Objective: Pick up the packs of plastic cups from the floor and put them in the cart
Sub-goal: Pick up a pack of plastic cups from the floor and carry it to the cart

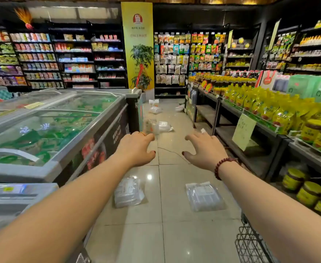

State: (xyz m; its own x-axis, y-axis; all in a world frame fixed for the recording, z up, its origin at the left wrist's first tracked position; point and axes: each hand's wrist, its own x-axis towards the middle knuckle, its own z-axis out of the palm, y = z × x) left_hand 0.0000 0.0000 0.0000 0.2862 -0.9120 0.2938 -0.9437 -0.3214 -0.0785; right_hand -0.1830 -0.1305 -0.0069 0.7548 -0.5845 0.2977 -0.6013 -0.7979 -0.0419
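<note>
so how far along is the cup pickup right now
Nothing shows as done: only a corner of the cart is in view, its contents hidden. In hand: nothing; the left hand and right hand reach forward open and empty. Left: the near left pack, the near right pack and farther packs down the aisle all lie on the floor.

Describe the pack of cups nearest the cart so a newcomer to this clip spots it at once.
Start at the wire cart in the bottom right corner. On the tiled floor just beyond it lies a clear flat pack of cups. Its nearest neighbour lies beside the chest freezer; this one is on the aisle's right side.
</note>
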